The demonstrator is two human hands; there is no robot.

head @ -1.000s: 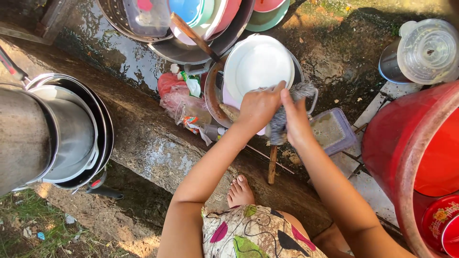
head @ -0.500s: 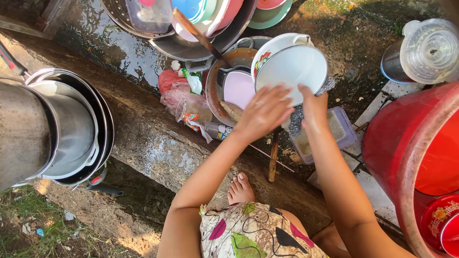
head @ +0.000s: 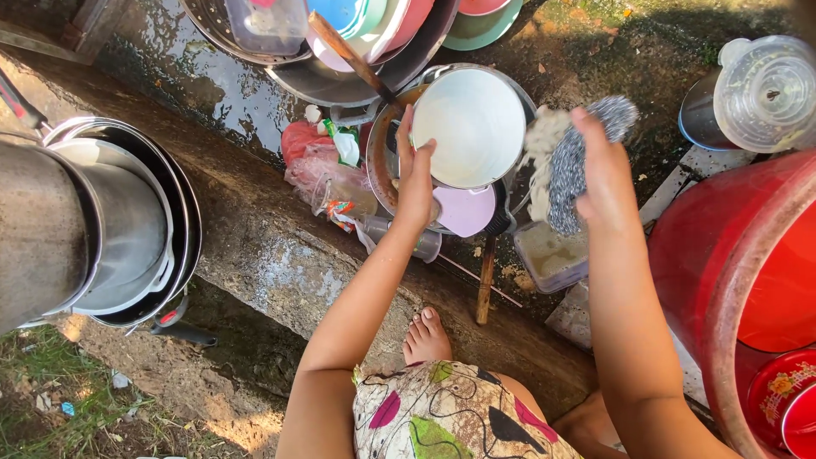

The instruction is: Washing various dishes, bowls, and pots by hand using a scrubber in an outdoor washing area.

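A person crouches at an outdoor washing spot, a bare foot planted on a rough, damp concrete curb above a patterned garment. Both forearms reach forward and up from the bottom of the frame. The left hand is curled around the near-left rim of a white enamel pot, thumb inside, tipping its smooth round mouth toward the camera. The right hand, held apart to the pot's right, is closed on a grey mesh scrubber tufted with pale, sudsy fibre; a narrow gap separates scrubber and pot rim.

Just below the scrubber sits a small clear plastic tub with a soapy residue, and beside it a wooden stick lies on the wet ground. Under the pot a pink lid rests in a rusty brown pan. Crumpled plastic wrappers litter the curb's far edge.

Room is tight: stacked steel pots crowd the left, a large red bucket fills the right edge, with a clear plastic jug beyond it. Farthest off, a metal basin holds coloured plates and a wooden-handled utensil.
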